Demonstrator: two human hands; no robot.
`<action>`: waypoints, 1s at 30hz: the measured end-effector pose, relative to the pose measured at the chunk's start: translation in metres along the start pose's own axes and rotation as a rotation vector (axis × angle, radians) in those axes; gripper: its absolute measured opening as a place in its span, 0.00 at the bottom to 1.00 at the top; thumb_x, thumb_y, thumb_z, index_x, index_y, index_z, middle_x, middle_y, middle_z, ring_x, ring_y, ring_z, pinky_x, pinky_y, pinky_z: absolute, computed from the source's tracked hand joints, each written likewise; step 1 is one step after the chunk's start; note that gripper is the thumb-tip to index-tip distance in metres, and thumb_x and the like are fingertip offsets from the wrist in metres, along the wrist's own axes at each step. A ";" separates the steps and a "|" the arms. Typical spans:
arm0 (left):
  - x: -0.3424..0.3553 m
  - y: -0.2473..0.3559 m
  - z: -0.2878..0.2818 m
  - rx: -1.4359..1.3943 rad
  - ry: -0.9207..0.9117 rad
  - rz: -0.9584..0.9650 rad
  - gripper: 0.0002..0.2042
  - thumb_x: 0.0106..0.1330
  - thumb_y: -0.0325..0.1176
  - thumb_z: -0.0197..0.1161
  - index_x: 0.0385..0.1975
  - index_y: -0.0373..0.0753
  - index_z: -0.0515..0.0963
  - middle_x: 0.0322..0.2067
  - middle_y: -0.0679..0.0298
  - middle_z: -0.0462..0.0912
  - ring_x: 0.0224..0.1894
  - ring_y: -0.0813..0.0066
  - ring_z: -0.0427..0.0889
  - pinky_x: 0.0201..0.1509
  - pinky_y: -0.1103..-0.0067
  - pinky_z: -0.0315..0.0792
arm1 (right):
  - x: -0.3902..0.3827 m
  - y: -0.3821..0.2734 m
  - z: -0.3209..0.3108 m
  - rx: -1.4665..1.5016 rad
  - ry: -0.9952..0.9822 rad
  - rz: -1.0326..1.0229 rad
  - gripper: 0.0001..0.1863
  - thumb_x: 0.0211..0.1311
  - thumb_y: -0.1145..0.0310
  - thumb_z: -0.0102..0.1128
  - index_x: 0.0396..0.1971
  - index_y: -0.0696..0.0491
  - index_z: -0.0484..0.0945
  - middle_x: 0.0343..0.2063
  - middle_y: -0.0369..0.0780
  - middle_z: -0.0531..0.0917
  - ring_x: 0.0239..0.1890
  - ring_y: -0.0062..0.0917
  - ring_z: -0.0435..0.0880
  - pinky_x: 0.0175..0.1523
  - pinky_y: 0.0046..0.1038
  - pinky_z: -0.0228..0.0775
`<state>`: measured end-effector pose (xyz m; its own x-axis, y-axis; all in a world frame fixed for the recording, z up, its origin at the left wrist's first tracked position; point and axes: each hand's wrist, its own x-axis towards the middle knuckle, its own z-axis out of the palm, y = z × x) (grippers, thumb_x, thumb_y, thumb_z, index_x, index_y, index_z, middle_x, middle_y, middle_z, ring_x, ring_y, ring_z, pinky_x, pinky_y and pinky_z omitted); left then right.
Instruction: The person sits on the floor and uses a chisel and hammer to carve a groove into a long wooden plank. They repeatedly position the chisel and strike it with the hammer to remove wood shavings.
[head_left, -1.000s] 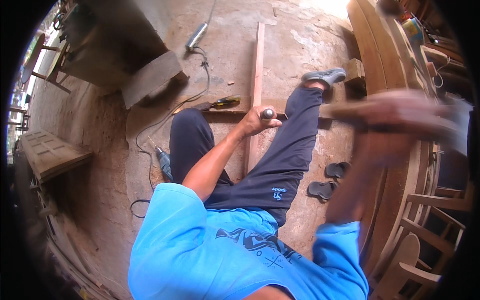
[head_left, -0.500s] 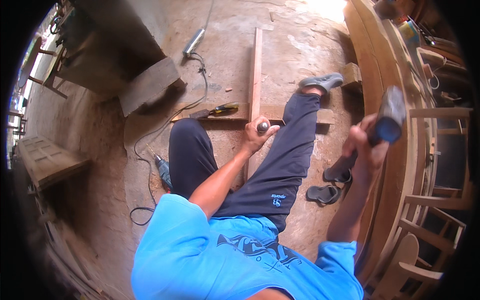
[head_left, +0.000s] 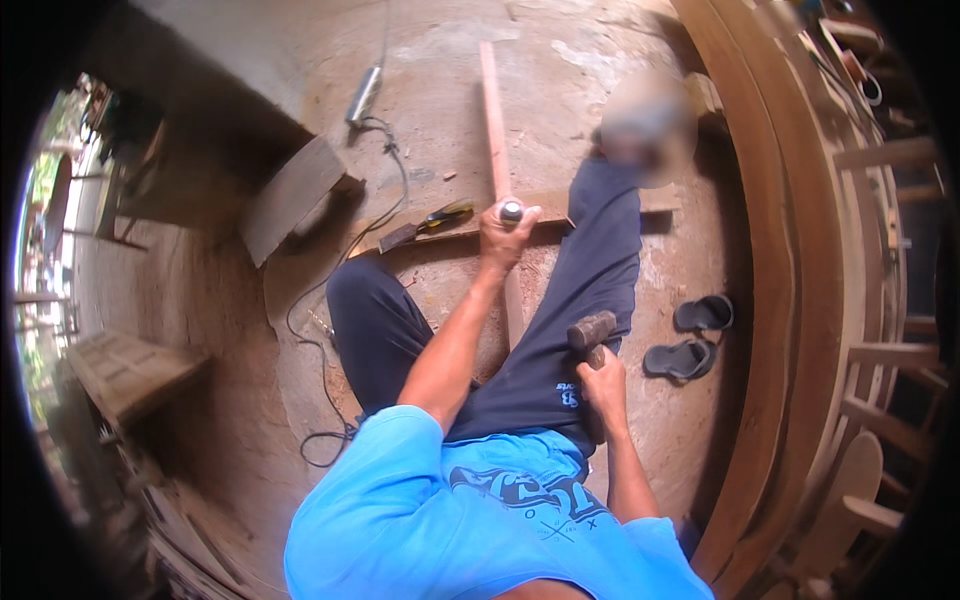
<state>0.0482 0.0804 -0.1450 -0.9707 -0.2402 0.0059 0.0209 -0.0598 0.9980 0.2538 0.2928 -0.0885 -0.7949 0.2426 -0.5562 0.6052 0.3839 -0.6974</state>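
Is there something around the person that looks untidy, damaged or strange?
I see no spill. The cable looks untidy: it winds loosely across the floor and makes a loop beside the left sleeve. The picture is blurred over the right foot, so I cannot judge there.

Left hand [head_left: 507, 240] round tool handle [head_left: 512, 211] at wooden strip [head_left: 492, 115]; right hand [head_left: 604, 383] holding mallet [head_left: 592, 331] by right leg [head_left: 600, 255].
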 end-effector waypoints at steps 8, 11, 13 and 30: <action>0.012 0.061 -0.013 -0.029 -0.369 -0.229 0.13 0.61 0.33 0.76 0.26 0.43 0.75 0.23 0.74 0.77 0.25 0.88 0.73 0.29 0.85 0.66 | 0.029 -0.027 -0.009 0.184 -0.127 0.110 0.06 0.53 0.75 0.58 0.22 0.54 0.69 0.13 0.34 0.72 0.12 0.20 0.72 0.17 0.28 0.65; -0.004 0.065 0.019 0.171 0.293 -0.087 0.15 0.64 0.35 0.75 0.25 0.42 0.73 0.22 0.73 0.74 0.25 0.86 0.72 0.29 0.84 0.67 | 0.036 -0.033 -0.009 0.223 -0.147 0.190 0.05 0.53 0.75 0.58 0.23 0.54 0.70 0.13 0.34 0.73 0.11 0.20 0.73 0.17 0.28 0.65; -0.002 0.051 0.026 0.239 0.298 0.029 0.16 0.66 0.33 0.73 0.22 0.43 0.71 0.19 0.75 0.71 0.23 0.88 0.69 0.27 0.84 0.64 | 0.039 -0.033 -0.008 0.209 -0.164 0.139 0.04 0.55 0.75 0.58 0.24 0.55 0.71 0.13 0.35 0.74 0.11 0.20 0.73 0.17 0.28 0.65; 0.045 0.045 0.002 0.054 -0.013 -0.146 0.14 0.62 0.33 0.71 0.19 0.43 0.73 0.16 0.71 0.75 0.19 0.84 0.73 0.25 0.82 0.66 | 0.044 -0.035 -0.015 0.264 -0.235 0.178 0.04 0.54 0.76 0.59 0.26 0.56 0.72 0.13 0.36 0.75 0.11 0.21 0.73 0.17 0.28 0.66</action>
<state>0.0046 0.0687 -0.1000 -0.9656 -0.2201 -0.1388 -0.1331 -0.0405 0.9903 0.1974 0.3037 -0.0819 -0.6634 0.0620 -0.7457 0.7473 0.1047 -0.6562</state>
